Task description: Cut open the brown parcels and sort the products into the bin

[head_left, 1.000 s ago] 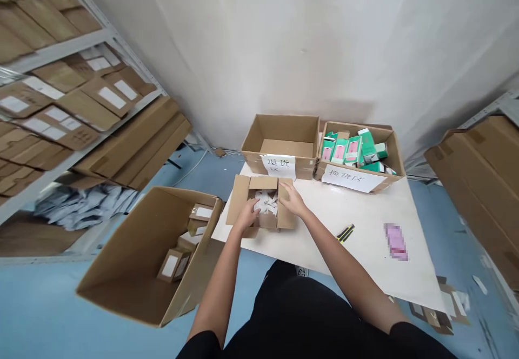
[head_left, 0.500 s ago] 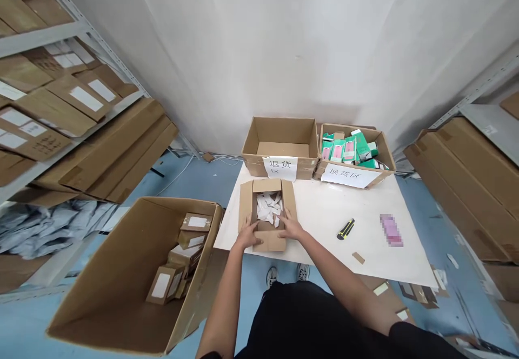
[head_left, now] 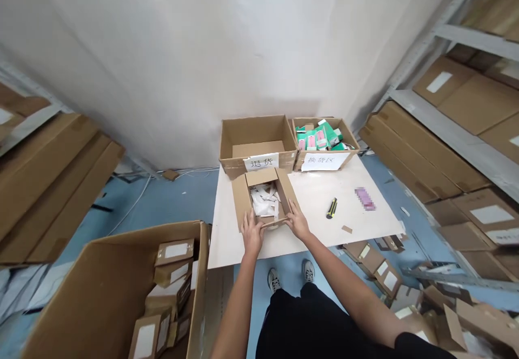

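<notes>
A small cardboard box (head_left: 240, 194) with its side and far flaps spread lies on the white table, turned at a slight angle. Crumpled white packing paper (head_left: 264, 203) fills much of its inside. My left hand (head_left: 252, 233) grips the near left corner, fingers over the edge. At the near right corner, my right hand (head_left: 298, 221) is closed on the cardboard in the same way. The near flap is mostly hidden, seen edge-on between my hands. To the right lie a black and yellow utility knife (head_left: 331, 208) and a pixelated pink item (head_left: 365, 199).
Behind stand a cardboard bin (head_left: 259, 126) with a paper sign and another bin (head_left: 325, 160) holding green and pink packages. A large carton (head_left: 101, 294) with several parcels is at the left. Shelves (head_left: 466, 110) line the right; opened boxes (head_left: 446, 321) litter the floor.
My view has swung to the right. The box is turned slightly and sits closer to the back bins. Its near flap, folded outward before, is now raised between my hands.
</notes>
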Demonstrator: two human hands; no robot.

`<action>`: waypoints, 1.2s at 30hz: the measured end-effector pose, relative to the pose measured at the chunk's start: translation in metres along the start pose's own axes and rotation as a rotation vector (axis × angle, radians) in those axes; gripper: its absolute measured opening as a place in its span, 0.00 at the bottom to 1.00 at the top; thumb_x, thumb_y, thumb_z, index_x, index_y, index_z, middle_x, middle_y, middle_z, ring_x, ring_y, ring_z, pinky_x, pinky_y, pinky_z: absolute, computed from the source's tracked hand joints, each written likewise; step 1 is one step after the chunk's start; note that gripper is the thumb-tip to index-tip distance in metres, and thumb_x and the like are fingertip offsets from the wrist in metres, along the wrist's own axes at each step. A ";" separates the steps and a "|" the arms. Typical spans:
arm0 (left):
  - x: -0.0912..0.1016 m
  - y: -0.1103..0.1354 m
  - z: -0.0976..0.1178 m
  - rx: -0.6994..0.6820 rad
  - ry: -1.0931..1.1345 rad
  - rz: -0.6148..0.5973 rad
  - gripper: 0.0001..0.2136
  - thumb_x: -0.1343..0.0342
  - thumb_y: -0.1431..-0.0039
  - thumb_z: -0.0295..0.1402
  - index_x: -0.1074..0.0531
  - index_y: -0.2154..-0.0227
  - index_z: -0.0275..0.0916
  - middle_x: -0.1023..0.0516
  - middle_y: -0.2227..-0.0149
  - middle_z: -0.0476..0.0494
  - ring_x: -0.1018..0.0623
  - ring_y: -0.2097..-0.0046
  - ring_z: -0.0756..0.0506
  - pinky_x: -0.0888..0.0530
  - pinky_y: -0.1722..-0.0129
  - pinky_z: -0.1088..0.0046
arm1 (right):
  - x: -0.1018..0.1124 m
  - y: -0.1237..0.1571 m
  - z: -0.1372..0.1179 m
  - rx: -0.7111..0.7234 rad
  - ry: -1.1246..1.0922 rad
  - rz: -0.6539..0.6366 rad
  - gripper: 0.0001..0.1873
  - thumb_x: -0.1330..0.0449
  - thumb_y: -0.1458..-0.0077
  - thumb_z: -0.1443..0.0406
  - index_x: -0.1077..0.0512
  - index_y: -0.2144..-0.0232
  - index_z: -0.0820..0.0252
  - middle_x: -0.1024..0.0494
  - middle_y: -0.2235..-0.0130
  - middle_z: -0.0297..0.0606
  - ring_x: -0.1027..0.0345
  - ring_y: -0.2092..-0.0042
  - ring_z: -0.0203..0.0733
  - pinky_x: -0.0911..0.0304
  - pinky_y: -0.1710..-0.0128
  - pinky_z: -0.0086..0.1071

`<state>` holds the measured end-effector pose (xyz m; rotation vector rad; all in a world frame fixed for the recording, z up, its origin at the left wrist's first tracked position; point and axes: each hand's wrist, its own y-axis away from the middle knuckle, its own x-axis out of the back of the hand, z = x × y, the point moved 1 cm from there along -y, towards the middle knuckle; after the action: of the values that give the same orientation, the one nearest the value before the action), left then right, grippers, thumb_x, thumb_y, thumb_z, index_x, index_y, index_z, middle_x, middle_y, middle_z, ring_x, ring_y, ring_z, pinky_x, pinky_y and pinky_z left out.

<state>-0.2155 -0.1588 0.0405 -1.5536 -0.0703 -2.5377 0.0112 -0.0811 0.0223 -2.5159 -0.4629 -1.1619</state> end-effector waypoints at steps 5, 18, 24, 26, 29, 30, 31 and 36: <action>0.026 -0.026 0.061 -0.205 0.043 0.050 0.08 0.44 0.34 0.34 0.19 0.65 0.45 0.47 0.23 0.47 0.52 0.23 0.27 0.43 0.30 0.36 | 0.067 0.020 -0.001 -0.018 0.052 0.264 0.04 0.34 0.39 0.68 0.22 0.67 0.57 0.47 0.24 0.45 0.58 0.23 0.57 0.43 0.30 0.58; -0.070 0.000 0.389 -0.903 0.079 -0.178 0.10 0.44 0.33 0.37 0.17 0.59 0.49 0.44 0.24 0.52 0.51 0.23 0.28 0.45 0.29 0.38 | 0.279 0.263 0.112 -0.610 0.272 0.761 0.02 0.31 0.41 0.66 0.20 0.65 0.57 0.44 0.25 0.44 0.58 0.24 0.61 0.51 0.28 0.63; -0.174 0.107 0.568 -1.206 0.169 -0.419 0.11 0.45 0.34 0.33 0.17 0.59 0.48 0.46 0.24 0.52 0.54 0.22 0.30 0.52 0.26 0.38 | 0.336 0.454 0.167 -0.989 0.341 0.994 0.04 0.32 0.38 0.63 0.20 0.60 0.53 0.45 0.25 0.40 0.57 0.24 0.60 0.52 0.29 0.64; -0.203 0.152 0.617 -1.293 0.188 -0.493 0.11 0.44 0.35 0.32 0.17 0.59 0.48 0.45 0.24 0.51 0.55 0.22 0.30 0.53 0.26 0.37 | 0.347 0.515 0.176 -1.086 0.357 1.056 0.04 0.33 0.38 0.63 0.20 0.59 0.54 0.46 0.24 0.40 0.59 0.23 0.60 0.51 0.29 0.65; -0.238 0.221 0.680 -1.421 0.211 -0.574 0.10 0.44 0.35 0.32 0.17 0.59 0.47 0.42 0.25 0.49 0.54 0.22 0.30 0.51 0.27 0.36 | 0.360 0.600 0.180 -1.239 0.409 1.140 0.05 0.35 0.37 0.63 0.20 0.59 0.55 0.45 0.25 0.42 0.61 0.23 0.60 0.52 0.29 0.64; -0.248 0.245 0.700 -1.467 0.220 -0.602 0.09 0.43 0.35 0.33 0.17 0.60 0.48 0.41 0.25 0.49 0.54 0.22 0.30 0.50 0.27 0.36 | 0.365 0.627 0.179 -1.290 0.436 1.166 0.05 0.35 0.37 0.63 0.20 0.59 0.55 0.45 0.25 0.42 0.61 0.23 0.60 0.52 0.29 0.64; -0.256 0.269 0.719 -1.513 0.230 -0.630 0.09 0.43 0.35 0.33 0.17 0.60 0.48 0.41 0.25 0.49 0.54 0.22 0.30 0.49 0.27 0.37 | 0.369 0.652 0.178 -1.336 0.464 1.190 0.05 0.35 0.37 0.63 0.20 0.58 0.55 0.44 0.25 0.42 0.60 0.23 0.60 0.52 0.29 0.63; -0.283 0.383 0.805 -1.699 0.286 -0.766 0.14 0.44 0.36 0.30 0.18 0.52 0.48 0.43 0.24 0.48 0.54 0.22 0.30 0.49 0.27 0.37 | 0.394 0.767 0.165 -1.529 0.602 1.334 0.11 0.36 0.38 0.63 0.21 0.53 0.54 0.44 0.25 0.43 0.61 0.24 0.62 0.55 0.29 0.66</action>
<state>0.6823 -0.4020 0.1397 -1.4215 2.4901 -3.3992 0.6862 -0.6356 0.1039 -1.9161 2.5652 -1.5712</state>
